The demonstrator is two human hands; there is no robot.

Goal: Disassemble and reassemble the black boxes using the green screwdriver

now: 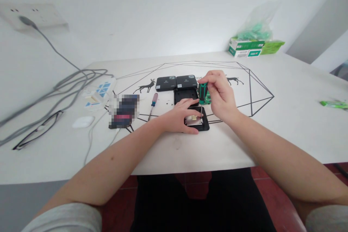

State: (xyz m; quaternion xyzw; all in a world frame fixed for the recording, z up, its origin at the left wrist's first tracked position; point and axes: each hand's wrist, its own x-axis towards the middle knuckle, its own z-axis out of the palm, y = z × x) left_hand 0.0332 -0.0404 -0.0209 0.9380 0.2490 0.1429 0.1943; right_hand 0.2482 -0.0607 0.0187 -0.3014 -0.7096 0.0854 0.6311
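My right hand (221,96) is closed round a green-handled screwdriver (202,93), held upright with its thin shaft pointing down at an opened black box (204,125). A silver metal plate (193,120) lies inside that box. My left hand (178,117) rests on the table with its fingers lying against the box's left side and top, steadying it. Just behind stands an empty black shell (185,95), and beyond it two closed black boxes (176,82) sit side by side.
A red-handled screwdriver (153,105) lies left of my hands. Further left are a blurred dark item (123,111), a power strip (98,94) with grey cables, a white case (83,121) and glasses (38,130). Green-white cartons (246,48) sit at the back right, a green object (334,104) at the right.
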